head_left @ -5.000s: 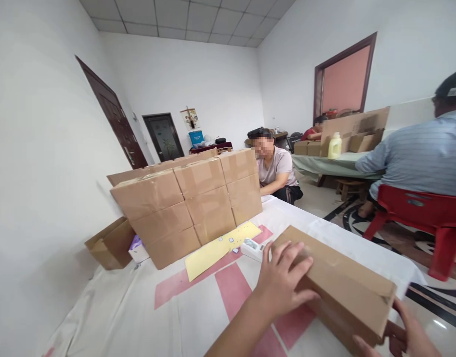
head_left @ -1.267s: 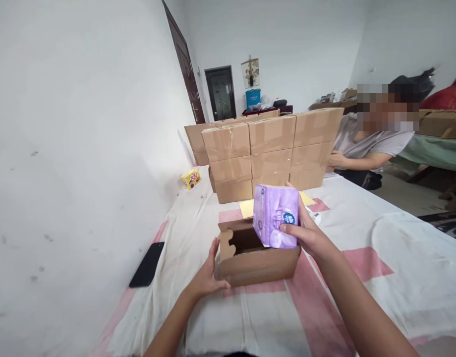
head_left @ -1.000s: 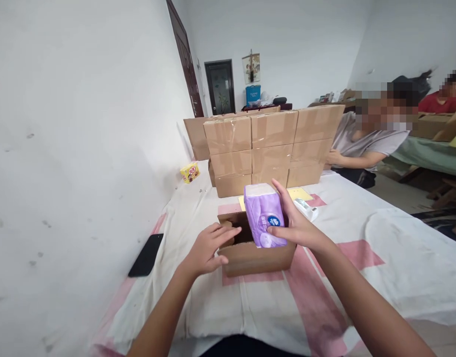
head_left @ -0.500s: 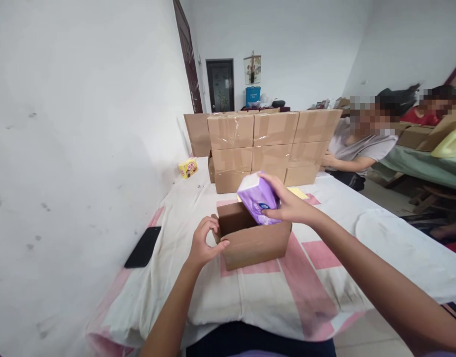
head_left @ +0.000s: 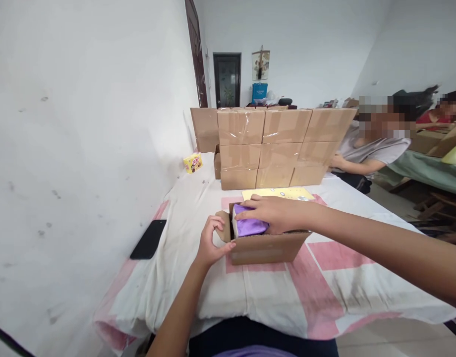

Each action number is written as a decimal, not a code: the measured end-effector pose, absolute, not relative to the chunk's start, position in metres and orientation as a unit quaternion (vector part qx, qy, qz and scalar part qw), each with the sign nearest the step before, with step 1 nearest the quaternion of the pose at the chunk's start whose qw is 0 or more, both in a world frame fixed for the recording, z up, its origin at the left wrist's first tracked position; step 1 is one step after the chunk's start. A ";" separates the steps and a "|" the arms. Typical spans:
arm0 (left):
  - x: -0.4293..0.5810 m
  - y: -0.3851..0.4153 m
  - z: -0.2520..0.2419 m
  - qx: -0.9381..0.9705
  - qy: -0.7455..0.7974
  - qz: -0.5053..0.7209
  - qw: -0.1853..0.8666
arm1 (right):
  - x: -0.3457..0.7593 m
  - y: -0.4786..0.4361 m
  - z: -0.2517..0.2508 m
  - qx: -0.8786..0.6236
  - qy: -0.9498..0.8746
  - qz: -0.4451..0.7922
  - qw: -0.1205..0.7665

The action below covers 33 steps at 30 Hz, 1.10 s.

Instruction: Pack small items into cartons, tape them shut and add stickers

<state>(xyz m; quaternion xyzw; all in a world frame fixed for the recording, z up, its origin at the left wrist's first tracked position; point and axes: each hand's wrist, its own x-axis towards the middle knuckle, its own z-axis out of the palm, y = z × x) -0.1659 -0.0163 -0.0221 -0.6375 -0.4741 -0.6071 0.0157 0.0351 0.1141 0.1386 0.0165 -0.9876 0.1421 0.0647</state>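
Observation:
A small open cardboard box (head_left: 265, 250) stands in front of me on the cloth-covered table. My left hand (head_left: 211, 243) pinches its left end, fingers on the raised flap and thumb along the near top edge. Inside the box lies a purple plastic-wrapped tissue pack (head_left: 248, 228), with its upper side level with the rim or close to it. My right hand (head_left: 276, 212) reaches in over the pack, its fingers curled across the top and far side. The right thumb and the box's right part inside are hidden by the hand.
Behind the box lies a yellow sheet (head_left: 287, 192), then a wall of taped cartons (head_left: 261, 156). A black phone (head_left: 149, 239) and a yellow packet (head_left: 193, 162) lie to the left, near the white wall. A co-worker (head_left: 376, 153) sits beyond the table's right side.
My right hand has lowered the tissue pack from above the rim into the box, laying it flatter. My left hand keeps its hold on the box's left end. The view has shifted slightly.

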 end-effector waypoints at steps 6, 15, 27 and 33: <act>-0.165 -0.019 -0.029 -0.636 -0.459 -0.620 0.014 | 0.032 0.123 0.104 0.061 -0.996 -0.025 -0.060; -0.169 -0.017 -0.043 -0.620 -0.469 -0.629 0.011 | 0.000 0.131 0.056 0.044 -0.975 -0.147 -0.160; -0.152 -0.022 -0.056 -0.676 -0.510 -0.529 0.061 | 0.131 0.112 0.073 -0.275 -0.623 0.163 0.714; -0.151 -0.017 -0.063 -0.672 -0.498 -0.548 0.006 | 0.103 0.088 -0.013 -0.288 -0.670 0.322 0.604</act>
